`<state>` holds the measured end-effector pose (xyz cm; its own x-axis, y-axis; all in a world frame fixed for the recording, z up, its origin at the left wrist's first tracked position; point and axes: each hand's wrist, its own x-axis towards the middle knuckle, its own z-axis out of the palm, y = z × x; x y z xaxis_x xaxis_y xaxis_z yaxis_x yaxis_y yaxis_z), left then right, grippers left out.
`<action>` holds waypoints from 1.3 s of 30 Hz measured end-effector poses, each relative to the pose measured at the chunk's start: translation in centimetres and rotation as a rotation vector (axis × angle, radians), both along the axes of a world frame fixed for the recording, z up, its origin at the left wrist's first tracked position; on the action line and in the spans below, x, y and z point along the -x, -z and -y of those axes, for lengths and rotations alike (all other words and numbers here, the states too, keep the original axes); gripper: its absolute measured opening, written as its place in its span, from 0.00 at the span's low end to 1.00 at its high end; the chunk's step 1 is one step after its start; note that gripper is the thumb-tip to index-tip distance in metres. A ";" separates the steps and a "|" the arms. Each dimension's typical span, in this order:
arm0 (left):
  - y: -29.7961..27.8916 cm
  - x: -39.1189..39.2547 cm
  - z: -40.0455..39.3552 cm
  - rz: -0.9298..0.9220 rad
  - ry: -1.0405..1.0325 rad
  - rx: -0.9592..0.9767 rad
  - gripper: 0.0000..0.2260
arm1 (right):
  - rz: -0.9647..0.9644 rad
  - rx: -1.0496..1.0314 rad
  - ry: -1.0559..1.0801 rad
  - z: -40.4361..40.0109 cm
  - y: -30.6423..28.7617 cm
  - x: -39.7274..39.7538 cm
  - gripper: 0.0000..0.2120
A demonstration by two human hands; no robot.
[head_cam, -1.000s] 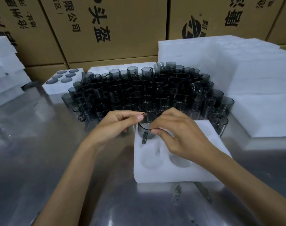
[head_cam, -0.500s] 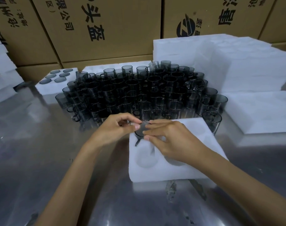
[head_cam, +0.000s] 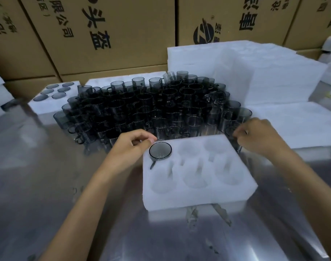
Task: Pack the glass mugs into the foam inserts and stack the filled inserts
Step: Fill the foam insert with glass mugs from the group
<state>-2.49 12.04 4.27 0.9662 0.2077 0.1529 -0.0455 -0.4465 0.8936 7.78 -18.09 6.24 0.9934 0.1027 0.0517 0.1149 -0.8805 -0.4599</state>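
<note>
A: The smoky grey glass mug [head_cam: 160,151] now sits in the far-left pocket of our white six-pocket foam insert [head_cam: 196,193] on the steel tabletop [head_cam: 47,185]; a second ago we held it above.

B: Our left hand [head_cam: 131,146] rests curled beside its rim, gripping nothing. Our right hand [head_cam: 258,135] has gone to the cluster of grey mugs [head_cam: 151,110]; whether it pinches one, we cannot tell. Five pockets remain.
</note>
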 end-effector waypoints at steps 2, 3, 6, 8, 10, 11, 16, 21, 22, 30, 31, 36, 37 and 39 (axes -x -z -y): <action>0.0 0.1 0.1 0.000 -0.005 0.005 0.06 | -0.023 -0.047 -0.006 1.0 0.6 -0.2 0.15; -0.1 0.1 0.1 -0.001 -0.005 0.007 0.06 | -0.029 -0.059 -0.006 1.2 0.8 -0.3 0.14; -0.1 0.1 0.1 0.000 -0.006 0.023 0.06 | -0.077 -0.086 0.011 1.0 1.1 -0.7 0.09; -0.1 0.1 0.2 0.003 -0.011 0.026 0.07 | -0.079 -0.102 0.016 0.7 1.6 -0.7 0.12; -0.2 0.1 0.2 0.015 -0.023 0.011 0.07 | -0.020 -0.143 0.046 0.2 1.8 -0.4 0.11; -0.2 0.0 0.2 0.020 -0.030 -0.002 0.08 | 0.032 -0.166 0.069 0.0 1.8 -0.2 0.10; -0.7 0.1 0.7 0.085 -0.112 -0.069 0.09 | 0.459 -0.311 0.074 -1.0 0.4 1.6 0.18; -2.0 0.6 3.6 0.303 -0.027 -0.066 0.16 | 0.676 -0.520 -0.307 -4.2 -1.7 3.7 0.18; -2.1 0.7 4.3 0.321 0.027 -0.089 0.22 | 0.710 -0.505 -0.373 -5.1 -1.8 4.2 0.18; -2.1 1.3 5.7 0.476 0.085 -0.176 0.35 | 0.882 -0.305 -0.674 -8.2 -1.5 6.5 0.13; -2.1 1.4 5.7 0.483 0.069 -0.185 0.30 | 0.836 -0.355 -0.679 -8.3 -1.6 6.7 0.12; -2.4 1.6 6.0 0.460 -0.061 -0.051 0.26 | 0.418 -0.933 -0.650 -8.0 -1.9 7.6 0.14; -2.3 1.5 6.0 0.451 -0.084 -0.021 0.27 | 0.362 -0.941 -0.642 -7.7 -1.6 7.7 0.16; -2.2 1.3 5.9 0.433 -0.116 0.019 0.28 | 0.315 -0.799 -0.601 -7.6 -1.0 7.9 0.26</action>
<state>-3.82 6.14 6.46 0.7841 0.3178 0.5332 -0.3676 -0.4545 0.8114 -0.09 -10.48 7.24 0.7201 0.3966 0.5693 0.6482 -0.0919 -0.7559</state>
